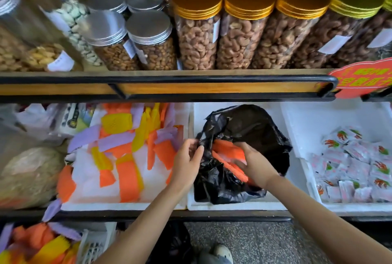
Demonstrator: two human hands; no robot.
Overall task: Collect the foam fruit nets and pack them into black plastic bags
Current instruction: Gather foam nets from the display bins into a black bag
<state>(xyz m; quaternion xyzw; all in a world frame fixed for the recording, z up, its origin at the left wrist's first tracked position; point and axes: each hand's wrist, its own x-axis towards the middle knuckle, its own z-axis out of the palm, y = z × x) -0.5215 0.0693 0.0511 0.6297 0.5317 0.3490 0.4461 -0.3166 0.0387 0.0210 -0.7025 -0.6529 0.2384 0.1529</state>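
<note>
3 boxes [233,205], blk bag [254,128], btm shelf [212,218]

One black bag [254,128], three white boxes [233,207]

One head-worn view, wide-angle, edges bowed. Faces forward and steeply down, close over the lower shelf [233,214] at centre. Jar shelf [191,88] fills 12 o'clock, floor [265,242] at 6. Left forearm [148,217] runs in from 7 o'clock, right forearm [318,210] from 5.
</note>
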